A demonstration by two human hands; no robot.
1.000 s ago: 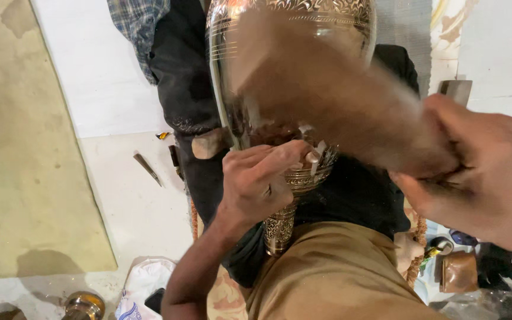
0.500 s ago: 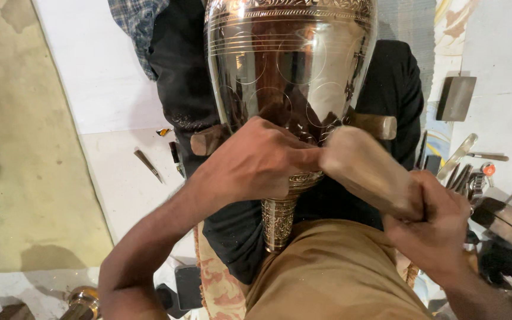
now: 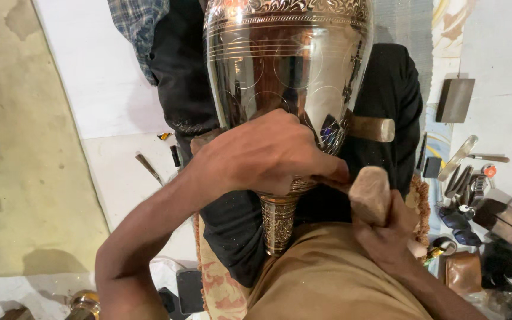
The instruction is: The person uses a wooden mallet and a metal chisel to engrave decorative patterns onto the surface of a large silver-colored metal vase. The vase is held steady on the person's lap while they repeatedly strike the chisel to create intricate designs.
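left hand (image 3: 268,154): fingers curled, pressed on lower belly of engraved metal vase (image 3: 288,65), which lies on the lap | right hand (image 3: 386,228): fist clamped round wooden mallet (image 3: 370,194), just right of left fingertips | scattered hand tools (image 3: 466,172) farther right

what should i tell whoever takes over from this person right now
Left hand: pressed on the lower body of the large polished engraved brass vase, possibly pinching a thin tool; its grip is hidden.
Right hand: closed on the pale wooden mallet, head beside the left fingertips.
Vase lies across the lap, foot toward the person.
Done: engraved bands and circles show.
Left: cannot tell.
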